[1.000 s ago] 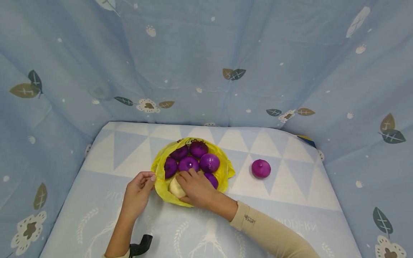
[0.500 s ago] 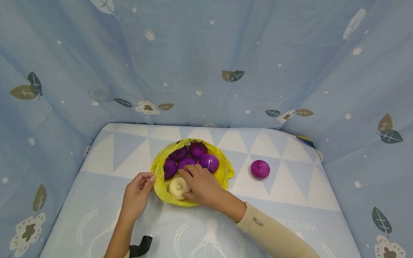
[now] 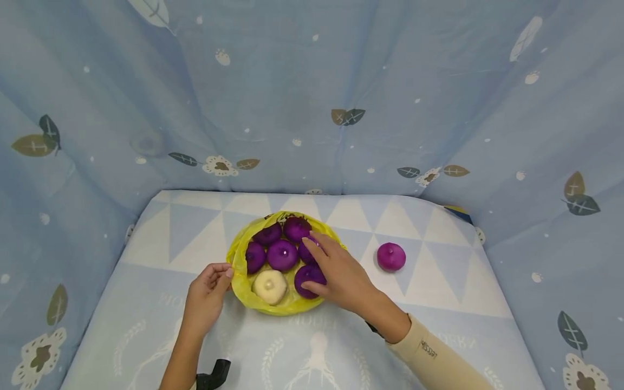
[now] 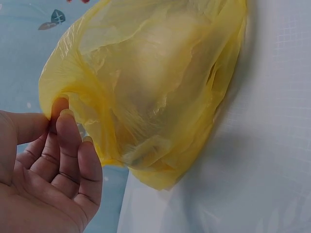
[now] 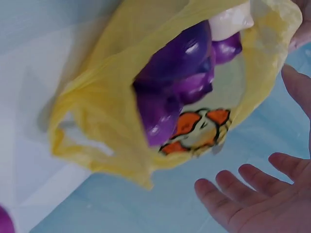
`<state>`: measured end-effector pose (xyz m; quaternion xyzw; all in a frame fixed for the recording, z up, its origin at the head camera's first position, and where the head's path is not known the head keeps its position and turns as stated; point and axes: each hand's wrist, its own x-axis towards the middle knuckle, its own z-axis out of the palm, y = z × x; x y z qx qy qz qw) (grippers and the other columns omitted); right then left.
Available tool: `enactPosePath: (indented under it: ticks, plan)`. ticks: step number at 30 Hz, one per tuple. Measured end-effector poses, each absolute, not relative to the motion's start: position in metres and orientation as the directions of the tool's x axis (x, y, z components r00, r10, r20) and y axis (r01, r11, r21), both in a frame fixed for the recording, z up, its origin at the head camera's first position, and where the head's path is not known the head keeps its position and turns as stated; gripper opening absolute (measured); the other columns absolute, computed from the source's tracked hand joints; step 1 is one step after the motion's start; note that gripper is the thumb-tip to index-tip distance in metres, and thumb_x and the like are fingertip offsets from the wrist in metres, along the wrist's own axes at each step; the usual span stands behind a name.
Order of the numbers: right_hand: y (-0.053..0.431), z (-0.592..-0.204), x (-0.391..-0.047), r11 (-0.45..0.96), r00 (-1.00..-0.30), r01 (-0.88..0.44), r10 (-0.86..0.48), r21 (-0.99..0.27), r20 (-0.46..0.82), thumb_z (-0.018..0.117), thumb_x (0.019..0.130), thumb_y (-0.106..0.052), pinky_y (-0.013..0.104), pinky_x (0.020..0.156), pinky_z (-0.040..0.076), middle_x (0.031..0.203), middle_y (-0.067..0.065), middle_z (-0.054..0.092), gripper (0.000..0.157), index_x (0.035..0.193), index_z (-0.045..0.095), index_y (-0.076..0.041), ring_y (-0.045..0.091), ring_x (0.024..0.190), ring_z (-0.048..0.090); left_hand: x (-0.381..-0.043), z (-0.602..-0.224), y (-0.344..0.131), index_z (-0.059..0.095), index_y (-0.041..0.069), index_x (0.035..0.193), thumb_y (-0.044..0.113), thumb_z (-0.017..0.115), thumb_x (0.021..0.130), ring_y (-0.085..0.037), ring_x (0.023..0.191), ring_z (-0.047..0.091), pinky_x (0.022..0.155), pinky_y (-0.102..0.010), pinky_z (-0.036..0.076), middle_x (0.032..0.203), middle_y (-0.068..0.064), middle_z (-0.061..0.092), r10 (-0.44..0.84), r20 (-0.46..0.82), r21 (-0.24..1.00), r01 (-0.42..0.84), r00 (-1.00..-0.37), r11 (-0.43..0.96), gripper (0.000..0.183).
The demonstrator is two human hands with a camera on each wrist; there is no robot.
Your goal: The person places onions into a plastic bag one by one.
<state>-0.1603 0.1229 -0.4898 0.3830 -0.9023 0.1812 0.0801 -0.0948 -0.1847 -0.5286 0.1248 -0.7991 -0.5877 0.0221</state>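
Note:
A yellow plastic bag (image 3: 263,309) stands on the table with its mouth wide. Inside are several glossy purple onions (image 3: 281,255) and one white onion (image 3: 270,287) near the front. At the bag's left edge, my left hand (image 3: 207,295) pinches the rim between thumb and index finger; the left wrist view shows this hold on the yellow film (image 4: 146,97). My right hand (image 3: 346,276) hovers over the bag's right side, fingers spread and holding nothing, covering part of the purple onions there. In the right wrist view its fingers (image 5: 214,194) are apart from the bag.
One more purple onion (image 3: 391,257) sits on the table to the right of the bag. A blue and white patterned cloth (image 3: 429,319) covers the table. Blue curtains (image 3: 273,92) enclose the back and both sides.
My right hand has let go of the white onion inside the bag and moved right, its fingers spreading. The left hand keeps its pinch on the rim.

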Motion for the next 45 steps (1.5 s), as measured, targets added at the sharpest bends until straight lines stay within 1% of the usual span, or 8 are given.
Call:
enactPosePath:
  ticks: [4,9,13,21,27,31,40,45]
  plan:
    - [0.145,-0.489,-0.157,0.714,-0.766,-0.643,-0.596,-0.275,0.243,0.088,0.084,-0.045,0.054,0.116,0.037,0.164,0.017,0.034,0.099,0.160,0.037,-0.009,0.036,0.152,0.030,-0.094,-0.531,-0.184,0.063,0.000,0.123,0.023,0.058,0.110,-0.013,0.095,0.066,0.084,-0.027,0.057,0.111,-0.015,0.068,-0.228,-0.115,0.945,-0.177,-0.967,0.274,0.027]
    - [0.180,-0.490,-0.161,0.817,-0.865,-0.501,-0.475,-0.284,0.159,0.089,0.082,-0.048,0.060,0.120,0.027,0.171,0.014,0.020,0.110,0.166,0.026,-0.013,0.037,0.158,0.015,-0.095,-0.532,-0.185,0.063,-0.001,0.122,0.021,0.059,0.109,-0.012,0.093,0.067,0.083,-0.027,0.058,0.109,-0.016,0.069,-0.235,-0.083,0.949,-0.148,-0.969,0.279,0.025]
    - [0.209,-0.495,-0.166,0.866,-0.921,-0.391,-0.365,-0.313,0.140,0.092,0.079,-0.046,0.066,0.119,0.024,0.172,0.016,0.015,0.118,0.167,0.021,-0.013,0.041,0.158,0.010,-0.096,-0.532,-0.186,0.063,0.000,0.122,0.022,0.059,0.109,-0.012,0.093,0.066,0.083,-0.027,0.058,0.110,-0.016,0.069,-0.237,-0.088,0.947,-0.156,-0.967,0.282,0.026]
    - [0.252,-0.518,-0.177,0.904,-0.979,-0.204,-0.196,-0.375,0.061,0.094,0.076,-0.042,0.075,0.113,0.024,0.170,0.022,0.013,0.122,0.166,0.019,-0.010,0.049,0.155,0.009,-0.095,-0.531,-0.187,0.063,-0.001,0.122,0.021,0.059,0.109,-0.011,0.092,0.066,0.083,-0.027,0.058,0.109,-0.016,0.068,-0.233,-0.080,0.949,-0.146,-0.969,0.280,0.026]
    - [0.272,-0.527,-0.183,0.916,-0.991,-0.127,-0.128,-0.380,0.023,0.094,0.078,-0.032,0.077,0.111,0.024,0.168,0.027,0.013,0.120,0.165,0.016,-0.005,0.053,0.154,0.008,-0.096,-0.530,-0.186,0.062,-0.002,0.122,0.016,0.059,0.109,-0.011,0.091,0.066,0.082,-0.027,0.058,0.108,-0.016,0.068,-0.232,-0.075,0.951,-0.140,-0.970,0.277,0.023]
    - [0.281,-0.538,-0.188,0.909,-0.993,-0.120,-0.115,-0.400,0.038,0.093,0.079,-0.029,0.078,0.111,0.023,0.167,0.029,0.015,0.117,0.164,0.018,-0.002,0.053,0.152,0.012,-0.096,-0.530,-0.186,0.062,-0.002,0.122,0.013,0.058,0.109,-0.012,0.091,0.066,0.082,-0.027,0.058,0.108,-0.016,0.068,-0.238,-0.085,0.949,-0.151,-0.968,0.275,0.020]
    - [0.293,-0.564,-0.183,0.868,-0.992,-0.100,-0.123,-0.486,-0.015,0.088,0.087,-0.027,0.069,0.108,0.039,0.157,0.029,0.037,0.097,0.160,0.030,0.001,0.050,0.140,0.042,-0.096,-0.530,-0.185,0.063,0.001,0.122,0.020,0.059,0.109,-0.013,0.093,0.065,0.084,-0.027,0.057,0.109,-0.015,0.068,-0.243,-0.114,0.943,-0.182,-0.963,0.280,0.024]
    - [0.293,-0.567,-0.181,0.877,-0.995,-0.062,-0.094,-0.477,-0.043,0.086,0.089,-0.030,0.067,0.108,0.040,0.152,0.028,0.047,0.090,0.157,0.037,0.001,0.050,0.136,0.049,-0.097,-0.530,-0.185,0.063,0.000,0.122,0.020,0.059,0.109,-0.012,0.092,0.066,0.083,-0.026,0.058,0.109,-0.016,0.068,-0.242,-0.108,0.944,-0.176,-0.964,0.281,0.024]
